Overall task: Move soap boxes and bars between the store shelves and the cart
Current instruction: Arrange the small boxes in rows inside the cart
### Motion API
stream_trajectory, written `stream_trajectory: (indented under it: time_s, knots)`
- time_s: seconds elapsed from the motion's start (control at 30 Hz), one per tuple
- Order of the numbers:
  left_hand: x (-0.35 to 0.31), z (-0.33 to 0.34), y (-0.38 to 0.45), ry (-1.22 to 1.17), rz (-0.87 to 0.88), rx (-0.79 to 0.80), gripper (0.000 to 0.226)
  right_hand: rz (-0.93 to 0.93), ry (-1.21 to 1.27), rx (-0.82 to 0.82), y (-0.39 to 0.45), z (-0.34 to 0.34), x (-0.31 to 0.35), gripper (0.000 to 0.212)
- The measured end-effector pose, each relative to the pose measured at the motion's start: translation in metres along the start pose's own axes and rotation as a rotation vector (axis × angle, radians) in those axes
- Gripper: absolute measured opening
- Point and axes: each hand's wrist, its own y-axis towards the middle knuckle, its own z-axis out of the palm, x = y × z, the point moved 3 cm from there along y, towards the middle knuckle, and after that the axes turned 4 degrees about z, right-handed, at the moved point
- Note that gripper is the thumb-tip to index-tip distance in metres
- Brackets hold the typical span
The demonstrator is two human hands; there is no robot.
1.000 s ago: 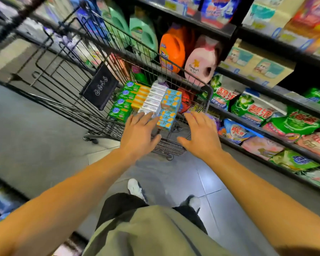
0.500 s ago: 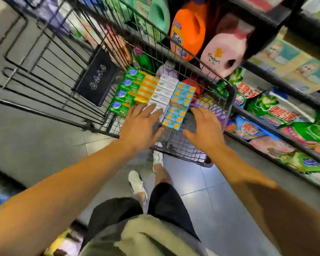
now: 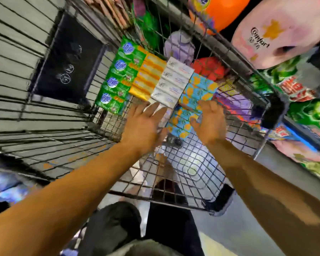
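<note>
the whole view is smeared by motion, so print on the packs is mostly unreadable and the fingertips of both hands blur into the soap. the wire cart (image 3: 244, 115) is cut off at the top and left edges, and the shelf goods at the right are only partly in view. compared with half a second ago, the camera has closed in and both hands have gone from hovering at the near rim to reaching down inside the basket.

inside the cart, four rows of soap lie side by side along the far half of the floor: green soap packs (image 3: 118, 78) at the left, then orange soap bars (image 3: 148, 76), then white soap boxes (image 3: 172, 82), then blue and yellow soap boxes (image 3: 190, 106) nearest the right wall. the left hand (image 3: 144, 126), fingers spread and straight, lies at the near end of the white row. the right hand (image 3: 209, 122) curls over the blue and yellow boxes, thumb on their near side, though a firm grip cannot be told. beyond the far rim stand an orange detergent jug (image 3: 224, 12) and a pink comfort bottle (image 3: 277, 32).
</note>
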Motion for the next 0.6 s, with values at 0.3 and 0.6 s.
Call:
stream_trajectory:
  time_s: [0.3,0.6]
  knots:
    - [0.011,0.033,0.031,-0.115,-0.146,0.111,0.070,-0.017,-0.156,-0.092,0.034,0.019,-0.015,0.051]
    - [-0.014,0.028,0.048,-0.146,-0.136,0.152,0.063,0.004,-0.171,0.081,0.020,0.008,-0.020,0.047]
